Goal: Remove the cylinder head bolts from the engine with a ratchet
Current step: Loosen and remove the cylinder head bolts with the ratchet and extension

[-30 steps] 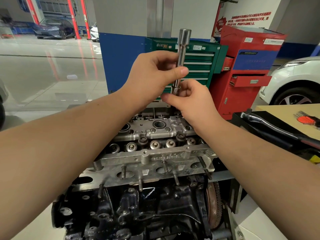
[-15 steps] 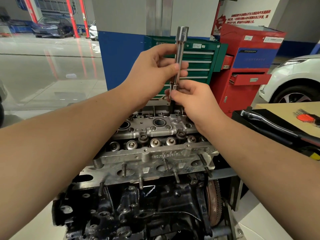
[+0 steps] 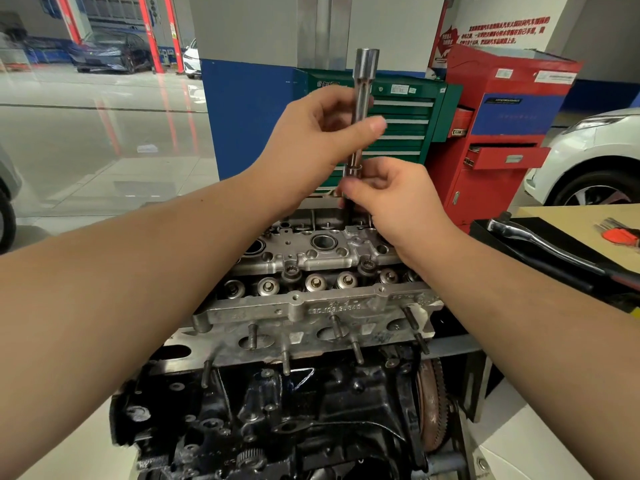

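A long steel extension bar with a socket end [image 3: 363, 84] stands upright above the far side of the cylinder head [image 3: 311, 306]. My left hand [image 3: 322, 143] grips its shaft with thumb and fingers. Just below, my right hand [image 3: 391, 199] pinches the bar's lower end, where a dark bolt shank [image 3: 350, 213] hangs toward the head; the joint is partly hidden by my fingers. Two spline-headed bolts [image 3: 290, 274] sit in the head's middle row. The ratchet [image 3: 540, 242] lies on a black tray at the right, untouched.
The engine block [image 3: 277, 420] with its flywheel [image 3: 431, 403] stands on a stand in front of me. Behind are a green tool chest [image 3: 408, 112] and a red tool cart [image 3: 502, 140]. A wooden bench [image 3: 571, 220] with red-handled keys [image 3: 620, 233] is right; a white car [image 3: 595, 157] beyond.
Both hands have shifted slightly with the bar, which stays upright and held the same way. The camera view has moved a little.
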Motion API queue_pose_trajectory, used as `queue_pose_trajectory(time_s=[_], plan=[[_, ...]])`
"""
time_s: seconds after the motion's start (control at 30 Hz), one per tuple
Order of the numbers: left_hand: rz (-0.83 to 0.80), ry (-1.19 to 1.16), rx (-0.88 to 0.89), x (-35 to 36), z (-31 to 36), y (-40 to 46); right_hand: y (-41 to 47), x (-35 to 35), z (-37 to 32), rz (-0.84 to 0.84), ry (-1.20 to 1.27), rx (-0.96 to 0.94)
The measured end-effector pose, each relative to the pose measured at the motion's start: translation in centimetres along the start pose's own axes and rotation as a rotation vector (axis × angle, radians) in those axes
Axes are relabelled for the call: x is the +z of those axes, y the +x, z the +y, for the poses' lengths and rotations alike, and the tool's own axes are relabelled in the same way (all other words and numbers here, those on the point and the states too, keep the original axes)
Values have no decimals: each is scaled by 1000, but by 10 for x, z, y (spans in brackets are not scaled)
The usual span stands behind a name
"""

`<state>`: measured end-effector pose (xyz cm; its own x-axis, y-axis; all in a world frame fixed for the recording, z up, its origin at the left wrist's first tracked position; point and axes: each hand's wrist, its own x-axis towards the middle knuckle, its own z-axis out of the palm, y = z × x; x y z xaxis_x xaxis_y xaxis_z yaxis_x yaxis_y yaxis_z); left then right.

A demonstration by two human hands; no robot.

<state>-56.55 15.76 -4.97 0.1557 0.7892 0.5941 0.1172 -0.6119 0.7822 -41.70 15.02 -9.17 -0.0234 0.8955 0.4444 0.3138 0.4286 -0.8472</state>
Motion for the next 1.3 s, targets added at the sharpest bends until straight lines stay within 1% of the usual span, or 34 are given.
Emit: queue_pose_trajectory(time_s=[0.07, 0.1, 0.13, 0.23, 0.33, 0.37, 0.43, 0.53, 0.63, 0.7, 0.77, 0.83, 0.87, 0.93, 1.07, 1.17, 1.3], plan=[[41, 75, 19, 0, -1, 0, 1, 2, 0, 68, -74, 6], [47, 74, 23, -1, -2, 1, 1, 2, -1, 86, -85, 9], [37, 63, 26, -2, -2, 1, 1, 3, -2, 79, -63, 15], [-31, -11, 16, -4, -1, 1, 0, 2, -1, -10, 63, 8], [-20, -61, 13, -4, 1, 1, 0, -1, 1, -59, 50, 7], [1, -32, 24, -4, 1, 1, 0, -1, 1, -52, 19, 3], [36, 30, 34, -3, 1, 1, 2, 1, 2, 13, -44, 13], [34, 42, 16, -3, -1, 2, 2, 4, 0, 99, -99, 3], [10, 124, 47, -2, -4, 3, 0, 3, -3, 10, 15, -3], [-4, 94, 32, -1, -5, 3, -1, 1, -3, -46, 65, 14], [12, 69, 17, 0, -5, 3, -1, 1, -3, -69, -31, -4], [42, 87, 16, 2, -5, 2, 1, 5, -3, -18, -194, -46], [63, 93, 17, 2, -6, 2, 2, 6, -4, 7, -220, -47], [75, 89, 23, 2, -6, 2, 2, 7, -7, 25, -182, -31], [24, 36, 14, -1, -6, 3, -1, 5, -2, -11, -21, 0], [-6, -30, 9, 0, -4, 1, 0, 2, 1, -22, -41, 7], [33, 71, 18, 1, -1, 0, 1, 4, -1, 106, -169, -3]])
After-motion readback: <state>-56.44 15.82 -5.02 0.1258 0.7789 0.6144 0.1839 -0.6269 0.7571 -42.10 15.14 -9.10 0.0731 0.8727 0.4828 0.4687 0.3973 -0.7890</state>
